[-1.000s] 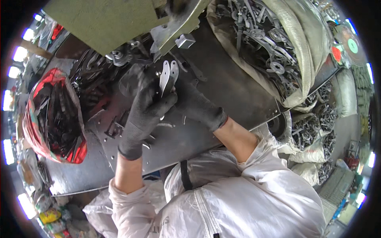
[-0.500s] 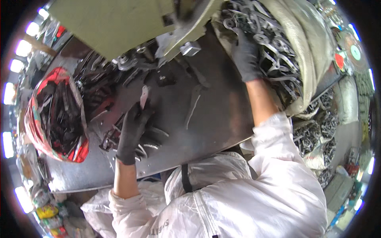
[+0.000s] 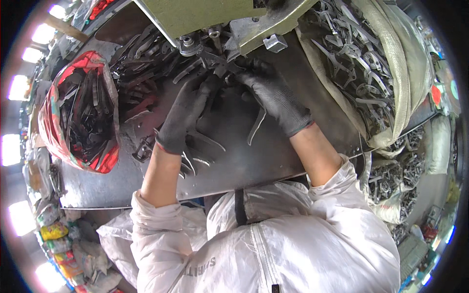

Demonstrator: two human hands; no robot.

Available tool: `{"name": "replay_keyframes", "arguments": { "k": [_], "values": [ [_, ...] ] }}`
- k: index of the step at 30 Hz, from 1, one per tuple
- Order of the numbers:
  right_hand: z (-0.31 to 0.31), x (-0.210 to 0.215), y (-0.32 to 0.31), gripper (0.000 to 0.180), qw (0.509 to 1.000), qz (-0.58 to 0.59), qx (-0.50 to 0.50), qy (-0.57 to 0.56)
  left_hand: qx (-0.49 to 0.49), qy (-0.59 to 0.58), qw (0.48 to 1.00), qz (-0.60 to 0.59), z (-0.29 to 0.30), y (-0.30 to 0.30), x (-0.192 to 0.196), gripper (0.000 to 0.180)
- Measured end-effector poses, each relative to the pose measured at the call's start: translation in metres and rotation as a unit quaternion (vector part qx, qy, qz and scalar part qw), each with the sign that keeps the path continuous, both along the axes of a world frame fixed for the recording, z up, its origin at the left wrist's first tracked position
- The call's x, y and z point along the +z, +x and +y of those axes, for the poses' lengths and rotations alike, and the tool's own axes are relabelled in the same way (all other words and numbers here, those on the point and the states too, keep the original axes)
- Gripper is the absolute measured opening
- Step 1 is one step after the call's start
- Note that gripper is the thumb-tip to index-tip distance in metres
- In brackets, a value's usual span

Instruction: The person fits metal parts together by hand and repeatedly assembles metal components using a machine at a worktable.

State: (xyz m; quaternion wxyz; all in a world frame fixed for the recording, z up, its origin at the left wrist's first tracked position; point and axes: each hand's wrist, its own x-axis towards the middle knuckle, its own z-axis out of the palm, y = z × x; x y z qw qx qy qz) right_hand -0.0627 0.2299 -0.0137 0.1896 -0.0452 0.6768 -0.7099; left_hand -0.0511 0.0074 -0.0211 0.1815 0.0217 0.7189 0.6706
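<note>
My left hand (image 3: 188, 105), in a dark grey glove, is raised over the table with its fingers closed; what they pinch is hidden beneath them. My right hand (image 3: 276, 95), gloved alike, has come close to it from the right, fingertips closed at a grey metal lever part (image 3: 214, 62). Both hands work just under the head of a green machine (image 3: 195, 14), beside its metal fixture (image 3: 188, 44). A curved lever (image 3: 256, 128) shows below my right hand, apparently lying on the dark metal table (image 3: 229, 168). More curved levers (image 3: 207, 140) lie by my left wrist.
A red bag (image 3: 53, 129) of dark flat metal pieces stands at the left. Behind it lies a heap of dark pieces (image 3: 141, 53). To the right, an open pale sack (image 3: 408, 73) holds many grey levers; further sacks of levers (image 3: 395, 176) stand below it.
My right hand has left the sack of levers and moved left to the machine. My left hand has moved up beside it. The view has shifted, showing more of the machine's fixture.
</note>
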Motion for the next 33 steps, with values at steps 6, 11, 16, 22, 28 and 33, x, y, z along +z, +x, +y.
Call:
{"name": "replay_keyframes", "arguments": {
  "k": [6,11,16,22,28,33],
  "values": [
    [0.001,-0.061,-0.023,0.040,0.958,0.256,-0.009,0.125,-0.043,-0.037,0.992,0.113,-0.011,-0.010,-0.024,0.036],
    [-0.007,-0.049,-0.006,0.039,0.998,-0.046,-0.016,-0.028,-0.042,-0.298,0.916,0.267,-0.048,0.009,0.024,0.031],
    [-0.010,-0.035,0.001,0.040,0.999,-0.012,-0.033,-0.024,-0.202,-0.558,0.753,0.286,-0.085,0.065,0.051,0.038],
    [-0.014,-0.016,0.011,0.037,0.998,0.035,-0.058,0.010,-0.160,-0.578,0.720,0.350,-0.099,0.120,0.021,0.049],
    [-0.006,-0.019,0.018,0.035,0.998,-0.052,-0.022,-0.018,-0.145,-0.591,0.692,0.388,-0.089,0.119,0.008,0.054],
    [-0.004,-0.029,0.017,0.030,0.999,-0.027,-0.026,-0.023,-0.184,-0.559,0.712,0.382,-0.093,0.113,0.026,0.051]
  ]
}}
